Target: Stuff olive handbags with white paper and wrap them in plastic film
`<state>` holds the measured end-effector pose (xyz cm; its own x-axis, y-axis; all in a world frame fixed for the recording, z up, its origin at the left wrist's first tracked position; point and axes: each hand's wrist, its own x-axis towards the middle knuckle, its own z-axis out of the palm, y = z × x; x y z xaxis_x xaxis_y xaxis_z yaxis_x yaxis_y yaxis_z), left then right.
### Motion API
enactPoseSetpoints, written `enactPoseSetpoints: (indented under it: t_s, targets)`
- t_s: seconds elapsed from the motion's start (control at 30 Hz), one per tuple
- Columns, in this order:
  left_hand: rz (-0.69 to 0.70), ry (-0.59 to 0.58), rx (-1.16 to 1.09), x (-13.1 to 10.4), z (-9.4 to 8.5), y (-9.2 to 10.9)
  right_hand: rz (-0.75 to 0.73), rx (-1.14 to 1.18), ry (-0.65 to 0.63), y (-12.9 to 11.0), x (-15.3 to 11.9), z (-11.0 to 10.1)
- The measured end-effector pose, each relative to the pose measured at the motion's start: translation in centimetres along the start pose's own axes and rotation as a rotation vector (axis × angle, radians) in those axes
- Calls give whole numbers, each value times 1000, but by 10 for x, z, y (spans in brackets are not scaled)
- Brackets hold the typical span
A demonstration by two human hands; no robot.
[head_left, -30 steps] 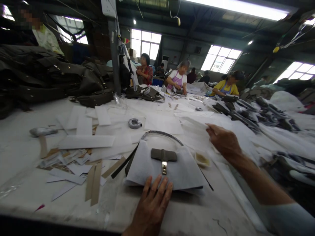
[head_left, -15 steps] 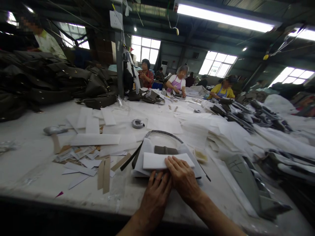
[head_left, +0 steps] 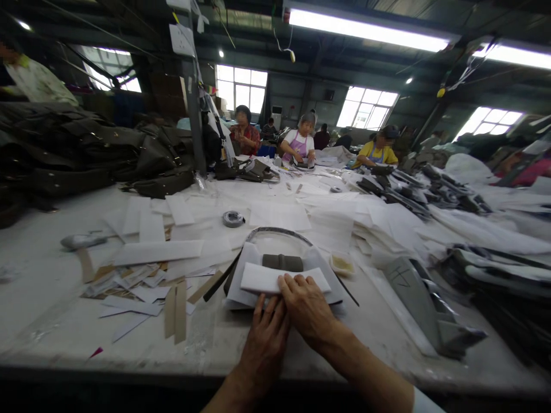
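Observation:
A bag lies low on the table in front of me, wrapped in pale sheet, its curved handle pointing away. On top of it are a dark olive strap piece and a white foam strip. My right hand lies over the foam strip, fingers stretched out and pressing on its face; the thumb is hidden. Beside it, my left hand rests with extended fingers against the strip's near edge, partly tucked beneath the right hand.
Paper and card scraps spread to the left, with a tape roll beyond. A small dish stands right of the bag. Olive bag pieces lie at right; dark bags are heaped at far left. Several co-workers sit across the table.
The view has shifted, so the scene sits slightly farther left. Both hands stay on the foam strip, which now bends a little under the right fingers.

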<state>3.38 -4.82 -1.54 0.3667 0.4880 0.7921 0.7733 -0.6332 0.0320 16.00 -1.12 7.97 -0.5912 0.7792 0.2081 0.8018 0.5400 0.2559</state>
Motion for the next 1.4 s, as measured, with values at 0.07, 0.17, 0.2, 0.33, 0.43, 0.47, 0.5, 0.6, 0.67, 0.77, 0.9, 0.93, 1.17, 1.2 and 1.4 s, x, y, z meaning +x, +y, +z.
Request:
enactPoseSetpoints:
  t_s: [0.07, 0.17, 0.2, 0.33, 0.43, 0.47, 0.5, 0.6, 0.67, 0.77, 0.9, 0.93, 1.17, 1.2, 1.4]
  targets:
    - [-17, 0, -45, 1, -4, 0, 16, 27, -52, -2, 1, -5]
    - [-46, 9, -82, 3, -11, 0, 9, 156, -53, 5, -5, -5]
    - [-43, 11, -83, 4, -13, 0, 2, 211, -36, 10, -9, -3]
    - [-22, 20, -103, 7, -22, -4, -3, 400, -13, 26, -21, 14]
    - [-29, 6, -102, 13, -33, -7, 15, 447, -2, 28, -24, 26]
    - [-22, -9, -97, 17, -38, -8, 21, 445, 10, 27, -24, 29]
    - [-10, -25, -94, 24, -44, -7, 23, 440, 23, 25, -24, 31]
    - [28, -54, -93, 52, -57, -6, 35, 414, 54, 19, -23, 35]
    - [67, -72, -86, 71, -56, -8, 57, 408, 71, 16, -23, 36]
    - [92, -177, -57, 83, -34, -20, 94, 446, 93, 15, -21, 37]
    - [33, -317, -76, 64, 4, -41, 50, 515, 120, 24, -25, 34]
    - [27, -328, -73, 58, 9, -44, 23, 520, 136, 29, -28, 33]
    - [128, -339, -41, 48, 6, -39, -44, 382, 340, 54, -58, 52]
    - [139, -348, -46, 48, 5, -39, -49, 368, 383, 55, -60, 57]
    - [254, -398, -25, 46, 0, -39, -77, 254, 517, 51, -67, 71]
